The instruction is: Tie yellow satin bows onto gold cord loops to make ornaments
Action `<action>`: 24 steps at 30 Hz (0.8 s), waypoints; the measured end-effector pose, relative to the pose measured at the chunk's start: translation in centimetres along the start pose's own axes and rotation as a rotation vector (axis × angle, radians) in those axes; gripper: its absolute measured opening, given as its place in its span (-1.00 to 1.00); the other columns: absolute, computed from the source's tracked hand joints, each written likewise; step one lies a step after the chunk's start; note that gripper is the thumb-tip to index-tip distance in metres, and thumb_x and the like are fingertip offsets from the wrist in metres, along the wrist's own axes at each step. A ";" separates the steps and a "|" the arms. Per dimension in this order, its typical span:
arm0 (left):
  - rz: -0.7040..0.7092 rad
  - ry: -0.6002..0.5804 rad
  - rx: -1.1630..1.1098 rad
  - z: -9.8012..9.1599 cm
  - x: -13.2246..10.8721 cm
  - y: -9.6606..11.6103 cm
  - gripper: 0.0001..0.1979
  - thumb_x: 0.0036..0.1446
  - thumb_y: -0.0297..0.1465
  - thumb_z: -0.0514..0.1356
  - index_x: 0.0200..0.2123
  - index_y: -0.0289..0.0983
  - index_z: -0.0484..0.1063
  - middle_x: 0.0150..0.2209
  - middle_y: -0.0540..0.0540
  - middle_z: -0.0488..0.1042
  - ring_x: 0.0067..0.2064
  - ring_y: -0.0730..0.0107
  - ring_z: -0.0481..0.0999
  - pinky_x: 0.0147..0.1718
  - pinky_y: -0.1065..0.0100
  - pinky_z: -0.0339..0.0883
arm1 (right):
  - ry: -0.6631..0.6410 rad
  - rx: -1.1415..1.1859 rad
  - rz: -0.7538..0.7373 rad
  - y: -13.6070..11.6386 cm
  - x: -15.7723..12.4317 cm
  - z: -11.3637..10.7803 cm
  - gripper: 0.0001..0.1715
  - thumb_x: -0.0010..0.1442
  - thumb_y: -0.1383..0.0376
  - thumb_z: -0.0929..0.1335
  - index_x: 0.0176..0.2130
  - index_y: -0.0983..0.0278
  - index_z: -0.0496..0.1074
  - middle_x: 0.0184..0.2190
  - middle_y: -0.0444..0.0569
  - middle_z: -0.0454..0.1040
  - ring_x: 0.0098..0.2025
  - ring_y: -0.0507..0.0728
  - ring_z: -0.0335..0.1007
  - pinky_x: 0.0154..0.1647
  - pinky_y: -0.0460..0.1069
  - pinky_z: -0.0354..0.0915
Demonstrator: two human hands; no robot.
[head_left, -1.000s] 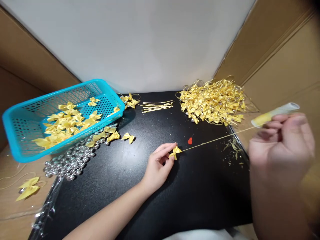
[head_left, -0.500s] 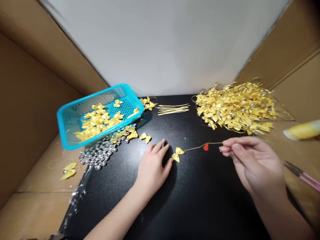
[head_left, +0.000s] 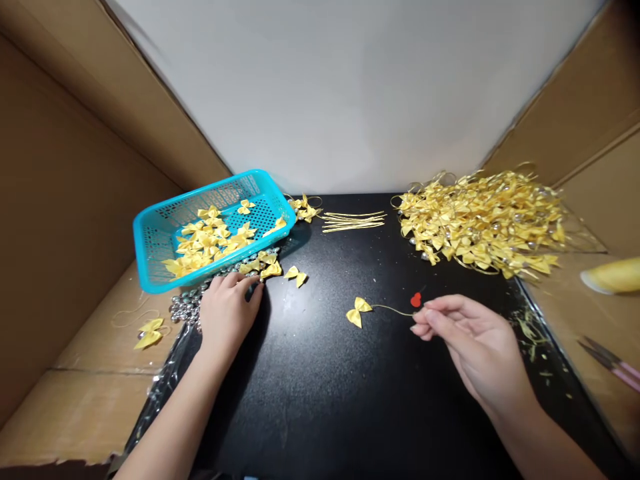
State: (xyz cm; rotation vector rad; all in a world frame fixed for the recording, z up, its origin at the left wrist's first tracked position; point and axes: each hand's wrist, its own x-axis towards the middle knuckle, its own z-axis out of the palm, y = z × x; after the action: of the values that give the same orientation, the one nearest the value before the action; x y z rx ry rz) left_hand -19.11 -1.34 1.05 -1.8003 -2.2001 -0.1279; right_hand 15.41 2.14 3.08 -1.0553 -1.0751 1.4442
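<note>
My right hand (head_left: 475, 347) pinches the end of a thin gold cord (head_left: 393, 309) between thumb and fingers. The cord runs left to a yellow ribbon bow (head_left: 359, 312) lying on the black table (head_left: 320, 400). Just beyond my right fingertips is a small red tool (head_left: 416, 300) with a thin dark tip. My left hand (head_left: 227, 310) rests over silver beads (head_left: 185, 308), its thumb and index tips close together beside loose bows (head_left: 270, 269). Anything between those tips is too small to make out.
A blue basket (head_left: 141, 257) holding yellow bows stands at the back left. Gold cords (head_left: 353, 221) lie at the back. Finished-looking bows with beads (head_left: 480, 220) are heaped at the back right. Scissors (head_left: 607, 360) and a yellow spool (head_left: 615, 275) lie on cardboard at the right.
My left hand has left the bow and moved left to the silver beads. My right hand has moved left and slightly nearer me, still holding the cord, which now hangs slacker.
</note>
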 end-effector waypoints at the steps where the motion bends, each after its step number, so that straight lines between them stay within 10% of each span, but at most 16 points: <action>1: -0.019 -0.006 -0.024 -0.3 -0.1 0.1 -0.63 0.23 -0.24 0.06 -0.21 -0.32 0.62 -0.27 -0.25 0.59 -0.26 0.01 0.44 -0.25 0.14 0.27 | -0.010 -0.013 -0.001 0.0 0.0 0.1 -0.89 0.04 0.25 0.54 -0.38 0.22 0.59 -0.51 -0.06 0.62 -0.50 0.03 0.59 -0.44 -0.21 0.51; 6: -0.202 -0.023 -0.611 -3.0 -1.0 2.0 -0.74 0.10 -0.20 0.22 -0.28 -0.24 0.62 -0.23 -0.18 0.61 -0.19 0.07 0.52 -0.16 0.16 0.32 | -0.060 -0.123 -0.054 0.3 -0.3 0.9 -0.97 0.04 0.35 0.51 -0.42 0.23 0.59 -0.44 -0.06 0.61 -0.41 0.01 0.59 -0.34 -0.20 0.51; 13: -0.449 -0.724 -1.861 -3.6 -0.7 11.8 -0.79 -0.17 -0.29 0.45 -0.42 -0.26 0.63 -0.39 -0.10 0.63 -0.43 0.45 0.47 -0.40 0.42 0.32 | -0.153 -0.234 -0.137 0.6 -0.7 1.9 -0.90 0.03 0.42 0.46 -0.43 0.22 0.60 -0.45 -0.08 0.55 -0.40 0.00 0.53 -0.39 -0.17 0.48; 24: -0.589 -0.923 -2.293 -1.7 -0.9 16.2 -0.81 -0.12 -0.36 0.46 -0.40 -0.27 0.58 -0.40 -0.01 0.56 -0.50 0.64 0.32 -0.47 0.53 0.23 | -0.057 -0.450 -0.277 1.9 -0.3 1.9 -0.88 0.10 0.42 0.41 -0.43 0.27 0.58 -0.53 -0.06 0.51 -0.50 0.03 0.43 -0.49 -0.08 0.39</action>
State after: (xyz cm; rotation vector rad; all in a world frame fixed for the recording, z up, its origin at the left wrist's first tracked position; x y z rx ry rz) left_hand -2.98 0.87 0.54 -1.2195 -2.9060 -3.7547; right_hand 13.16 1.48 1.69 -1.1231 -1.5682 1.0387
